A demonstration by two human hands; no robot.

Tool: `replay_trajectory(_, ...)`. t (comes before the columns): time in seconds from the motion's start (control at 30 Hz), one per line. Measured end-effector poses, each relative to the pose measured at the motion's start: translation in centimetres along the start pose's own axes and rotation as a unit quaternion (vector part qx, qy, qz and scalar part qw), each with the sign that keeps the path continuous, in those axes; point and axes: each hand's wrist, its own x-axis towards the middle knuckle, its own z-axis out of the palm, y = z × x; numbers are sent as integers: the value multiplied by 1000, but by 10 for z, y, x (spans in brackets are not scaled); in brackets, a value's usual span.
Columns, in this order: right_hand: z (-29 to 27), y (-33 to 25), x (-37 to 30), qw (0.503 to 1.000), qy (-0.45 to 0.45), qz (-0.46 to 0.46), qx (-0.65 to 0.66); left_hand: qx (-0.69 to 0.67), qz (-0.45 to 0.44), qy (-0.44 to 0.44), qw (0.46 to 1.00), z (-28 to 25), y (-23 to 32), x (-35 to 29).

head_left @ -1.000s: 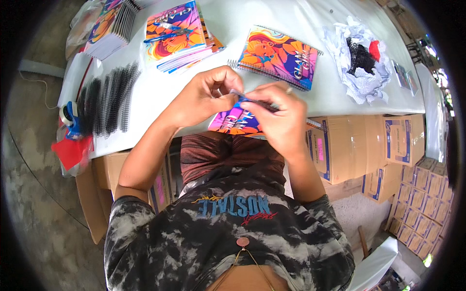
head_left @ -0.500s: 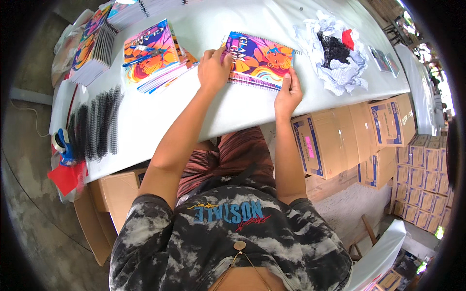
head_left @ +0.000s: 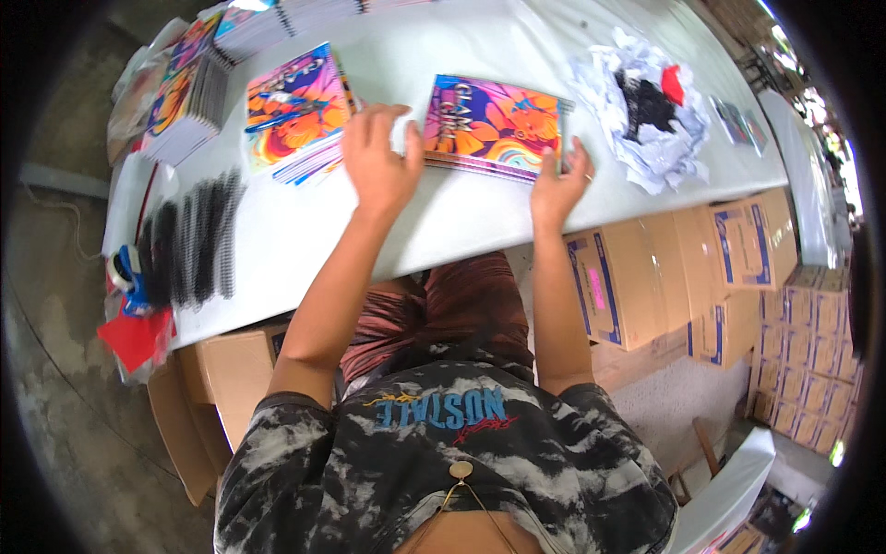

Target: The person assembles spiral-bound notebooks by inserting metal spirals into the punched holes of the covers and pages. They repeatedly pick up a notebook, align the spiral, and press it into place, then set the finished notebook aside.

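A small stack of spiral notebooks (head_left: pixel 496 129) with bright illustrated covers lies before me on the white table, its coils along the far edge. My left hand (head_left: pixel 383 164) hovers at the stack's left side, thumb and fingers spread, holding nothing. By the stack's lower right corner is my right hand (head_left: pixel 561 187), fingers apart, the thumb beside or touching the edge; I cannot tell which. Left of my left hand sits a pile of loose covers and pages (head_left: pixel 305 138), with a blue-handled tool (head_left: pixel 281 111), partly blurred, lying on top.
Black plastic binding coils (head_left: pixel 198 240) lie at the table's left, beside a blue tape dispenser (head_left: pixel 131 282) and red sheet (head_left: pixel 137 337). Finished-looking notebooks (head_left: pixel 189 106) stand stacked at the far left. Crumpled white paper (head_left: pixel 664 152) holds black and red pieces. Cardboard boxes (head_left: pixel 637 277) stand below the right edge.
My left hand has let go of the notebook stack's left edge and moved left, fingers spreading. My right hand has loosened at the right corner. The whole view has shifted slightly.
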Motion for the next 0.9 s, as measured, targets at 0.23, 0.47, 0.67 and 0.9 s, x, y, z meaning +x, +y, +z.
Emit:
replay_trajectory(0.23,1,-24,-7,998,24,-50,-11,256,28,-127,958,-99,-75,-16)
replay_trajectory(0.47,-5,-61,-20,988,-7,-132,76,-117,-131,36,984,-125,-99,68)
replay_trajectory(0.67,-7,-133,-19,857,-235,84,451,-394,-258,-42,881,-152,-37,39)
replay_trajectory(0.9,-6,-120,-66,818,-448,74,352,-386,-350,-196,831,-135,-53,-81)
